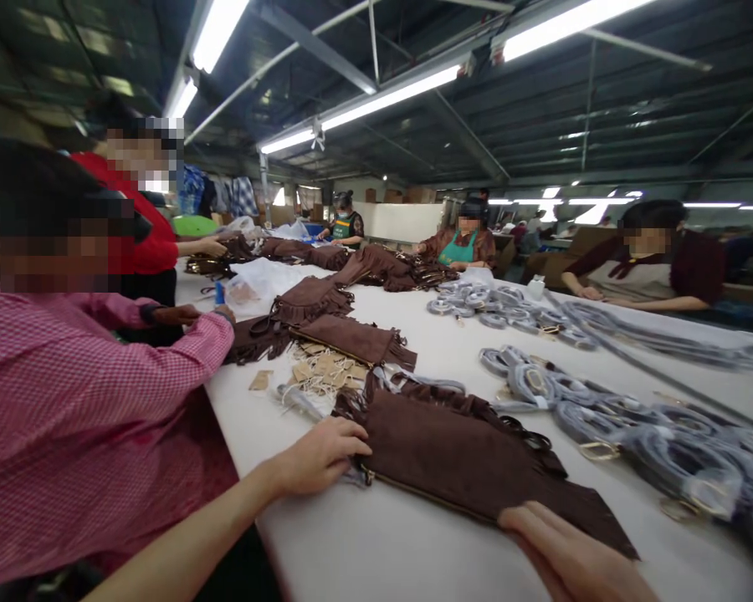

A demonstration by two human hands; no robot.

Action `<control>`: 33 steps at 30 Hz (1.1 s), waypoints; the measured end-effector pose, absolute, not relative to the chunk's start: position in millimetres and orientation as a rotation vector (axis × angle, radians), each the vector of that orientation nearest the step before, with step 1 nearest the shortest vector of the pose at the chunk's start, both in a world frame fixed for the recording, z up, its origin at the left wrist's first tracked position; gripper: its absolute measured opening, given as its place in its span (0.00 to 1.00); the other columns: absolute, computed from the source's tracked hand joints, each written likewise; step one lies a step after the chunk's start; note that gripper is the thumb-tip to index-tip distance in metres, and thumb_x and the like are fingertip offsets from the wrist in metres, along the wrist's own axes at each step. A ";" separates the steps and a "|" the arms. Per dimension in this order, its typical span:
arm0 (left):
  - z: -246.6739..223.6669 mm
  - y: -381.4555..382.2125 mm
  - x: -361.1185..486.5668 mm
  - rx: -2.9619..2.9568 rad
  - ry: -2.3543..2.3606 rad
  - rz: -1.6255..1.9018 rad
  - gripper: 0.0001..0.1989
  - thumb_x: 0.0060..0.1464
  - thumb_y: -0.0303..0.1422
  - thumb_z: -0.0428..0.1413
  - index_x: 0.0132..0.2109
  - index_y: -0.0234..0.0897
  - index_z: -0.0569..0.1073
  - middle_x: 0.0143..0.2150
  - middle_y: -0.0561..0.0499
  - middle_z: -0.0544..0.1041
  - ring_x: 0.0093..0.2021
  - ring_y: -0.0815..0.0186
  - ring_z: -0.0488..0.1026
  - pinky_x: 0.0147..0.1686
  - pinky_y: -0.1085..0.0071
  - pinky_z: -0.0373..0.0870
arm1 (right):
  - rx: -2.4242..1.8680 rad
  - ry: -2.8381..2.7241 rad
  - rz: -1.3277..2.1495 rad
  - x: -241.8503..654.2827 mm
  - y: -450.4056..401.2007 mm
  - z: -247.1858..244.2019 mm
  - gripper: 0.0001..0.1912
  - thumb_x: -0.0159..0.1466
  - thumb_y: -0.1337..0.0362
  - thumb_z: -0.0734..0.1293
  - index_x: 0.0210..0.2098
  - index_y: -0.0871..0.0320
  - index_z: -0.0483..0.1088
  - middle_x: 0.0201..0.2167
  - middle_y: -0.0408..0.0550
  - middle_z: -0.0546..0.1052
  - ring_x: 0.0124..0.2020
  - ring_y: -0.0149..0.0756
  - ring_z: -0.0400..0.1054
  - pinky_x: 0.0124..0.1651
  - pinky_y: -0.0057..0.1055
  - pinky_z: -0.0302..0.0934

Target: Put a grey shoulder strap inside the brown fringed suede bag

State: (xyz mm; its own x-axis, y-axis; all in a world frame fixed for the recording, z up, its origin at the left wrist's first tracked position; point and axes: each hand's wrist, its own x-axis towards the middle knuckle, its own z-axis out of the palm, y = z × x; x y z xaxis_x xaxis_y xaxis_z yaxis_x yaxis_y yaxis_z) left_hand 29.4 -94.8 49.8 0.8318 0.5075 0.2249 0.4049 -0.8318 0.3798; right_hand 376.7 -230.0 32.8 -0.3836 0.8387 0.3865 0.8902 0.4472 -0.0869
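Observation:
A dark brown suede-like fringed bag (452, 443) lies on the white table in front of me, its zipped edge facing me and its fringe pointing away and to the right. At its left corner, beside the zip end, my left hand (323, 456) has its fingers closed on the edge. My right hand (558, 543) grips the near zipped edge farther right, its thumb mostly hidden. Just beyond my left hand lies a pile of tan paper tags (326, 368) with white strings. A second brown bag (351, 334) rests partly over those tags.
Coiled grey wrapped straps (658, 435) with gold buckles cover the table's right side. More brown fringed bags (376, 267) and clear plastic (263, 280) lie farther back. A person in a pink checked shirt (94, 376) works close on my left; several others stand or sit around the table (345, 543).

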 end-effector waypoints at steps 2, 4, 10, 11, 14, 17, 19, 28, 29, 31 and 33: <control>48.2 -92.8 35.7 2.690 0.717 0.438 0.18 0.51 0.22 0.56 0.48 0.42 0.73 0.52 0.48 0.72 0.53 0.59 0.68 0.54 0.62 0.61 | -1.419 -2.514 -0.217 316.7 -224.1 49.7 0.14 0.59 0.78 0.60 0.33 0.51 0.68 0.30 0.41 0.77 0.29 0.34 0.74 0.30 0.28 0.65; 45.7 -89.4 41.5 2.686 0.723 0.434 0.15 0.49 0.22 0.57 0.45 0.41 0.74 0.50 0.49 0.71 0.50 0.60 0.68 0.51 0.64 0.62 | -1.305 -2.649 -0.291 263.5 -214.0 59.2 0.08 0.60 0.75 0.64 0.32 0.54 0.67 0.31 0.41 0.77 0.28 0.36 0.73 0.27 0.30 0.64; 28.8 -63.8 45.3 2.641 0.661 0.476 0.13 0.50 0.22 0.55 0.40 0.42 0.75 0.47 0.51 0.71 0.48 0.61 0.68 0.50 0.66 0.61 | -1.248 -2.653 -0.537 205.6 -169.0 39.9 0.04 0.67 0.66 0.61 0.38 0.60 0.66 0.33 0.44 0.75 0.25 0.36 0.71 0.16 0.32 0.58; 27.4 -61.8 45.2 2.628 0.658 0.479 0.12 0.51 0.23 0.55 0.40 0.42 0.75 0.47 0.51 0.71 0.48 0.61 0.68 0.50 0.66 0.61 | -1.205 -2.649 -0.579 206.0 -166.0 34.4 0.05 0.67 0.66 0.61 0.37 0.61 0.66 0.33 0.44 0.74 0.25 0.36 0.71 0.16 0.32 0.58; 26.6 -60.7 45.0 2.583 0.648 0.494 0.09 0.51 0.25 0.55 0.39 0.42 0.75 0.47 0.51 0.71 0.48 0.62 0.68 0.50 0.67 0.61 | -1.099 -2.603 -0.674 209.2 -164.5 24.0 0.05 0.66 0.67 0.61 0.38 0.62 0.66 0.32 0.44 0.73 0.25 0.35 0.70 0.16 0.31 0.59; 25.1 -58.2 45.5 2.558 0.621 0.512 0.08 0.51 0.26 0.55 0.37 0.41 0.75 0.46 0.52 0.71 0.47 0.63 0.68 0.51 0.68 0.61 | -1.112 -2.580 -0.666 211.1 -166.1 24.5 0.04 0.65 0.67 0.61 0.38 0.62 0.66 0.31 0.43 0.72 0.23 0.34 0.68 0.14 0.31 0.58; 23.2 -54.7 45.9 2.554 0.605 0.515 0.08 0.51 0.27 0.54 0.37 0.41 0.75 0.45 0.51 0.72 0.48 0.62 0.68 0.51 0.67 0.61 | -1.099 -2.610 -0.641 211.6 -166.0 28.2 0.04 0.66 0.68 0.61 0.37 0.62 0.66 0.31 0.44 0.72 0.23 0.34 0.69 0.15 0.31 0.59; 32.3 -57.5 47.3 2.567 0.633 0.413 0.07 0.55 0.32 0.52 0.39 0.41 0.75 0.47 0.49 0.71 0.49 0.61 0.67 0.54 0.65 0.62 | -1.201 -2.711 -0.324 205.7 -152.8 36.7 0.08 0.69 0.65 0.57 0.39 0.59 0.67 0.35 0.43 0.75 0.27 0.36 0.73 0.18 0.31 0.65; 33.9 -58.9 47.3 2.572 0.636 0.405 0.07 0.56 0.32 0.52 0.39 0.41 0.75 0.47 0.49 0.71 0.50 0.61 0.66 0.55 0.65 0.62 | -1.159 -2.757 -0.324 207.5 -152.1 39.6 0.09 0.69 0.66 0.57 0.37 0.58 0.68 0.35 0.42 0.75 0.28 0.36 0.73 0.19 0.30 0.65; 36.6 -61.3 47.0 2.581 0.643 0.385 0.08 0.57 0.32 0.51 0.38 0.41 0.74 0.48 0.49 0.70 0.50 0.61 0.67 0.54 0.66 0.62 | -1.101 -2.842 -0.310 219.6 -154.7 48.4 0.10 0.69 0.67 0.58 0.35 0.58 0.68 0.35 0.41 0.75 0.28 0.33 0.72 0.18 0.28 0.61; 38.9 -62.5 46.3 2.583 0.649 0.362 0.07 0.56 0.30 0.50 0.38 0.41 0.74 0.48 0.50 0.70 0.49 0.62 0.67 0.53 0.67 0.63 | -1.134 -2.924 -0.278 246.8 -164.1 59.6 0.08 0.68 0.68 0.59 0.35 0.58 0.68 0.34 0.39 0.75 0.27 0.32 0.71 0.17 0.27 0.55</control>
